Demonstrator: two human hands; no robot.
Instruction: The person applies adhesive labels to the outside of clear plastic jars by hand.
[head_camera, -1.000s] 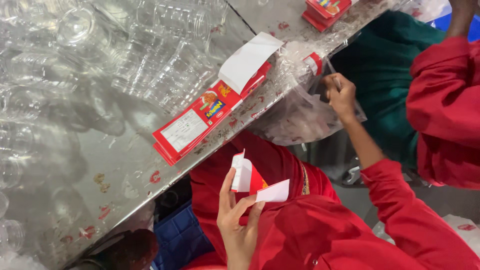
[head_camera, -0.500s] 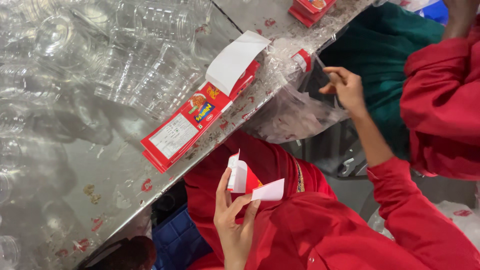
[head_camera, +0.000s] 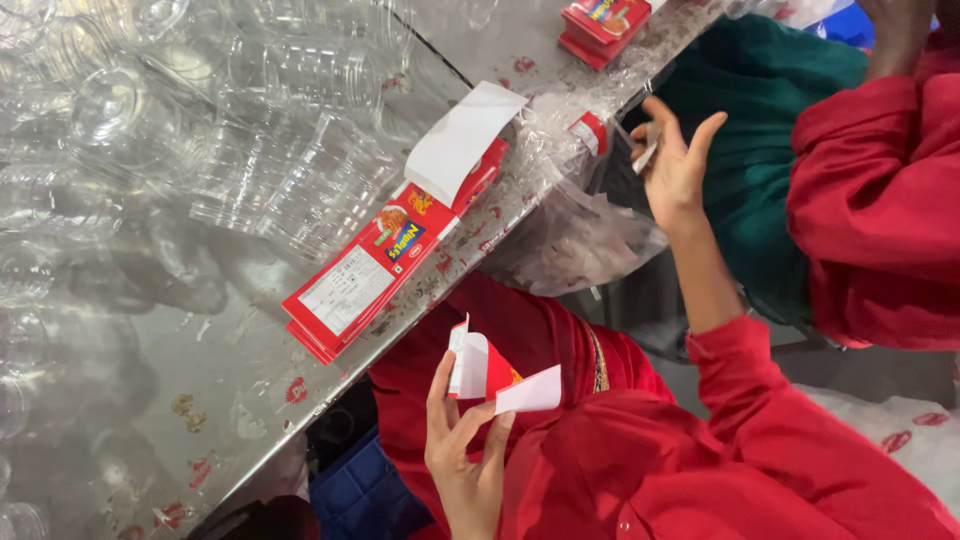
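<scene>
My left hand (head_camera: 462, 445) holds a small folded carton (head_camera: 488, 372), red outside and white inside, with its flaps open, above my red-clothed lap. My right hand (head_camera: 676, 165) is stretched out to the table's edge with its fingers spread, at the mouth of a crumpled clear plastic bag (head_camera: 578, 235) that hangs off the edge. A small pale scrap shows by its fingertips. A stack of flat red cartons (head_camera: 370, 275) lies on the metal table (head_camera: 180, 400), the top one with a white flap raised.
Many clear plastic cups (head_camera: 250, 130) lie in rows across the far side of the table. Another stack of red cartons (head_camera: 600, 25) sits at the top. A person in a red sleeve (head_camera: 880, 190) and green cloth is close on the right.
My right hand has come up from the bag's opening and spread its fingers. My left hand still holds the folded carton in about the same place.
</scene>
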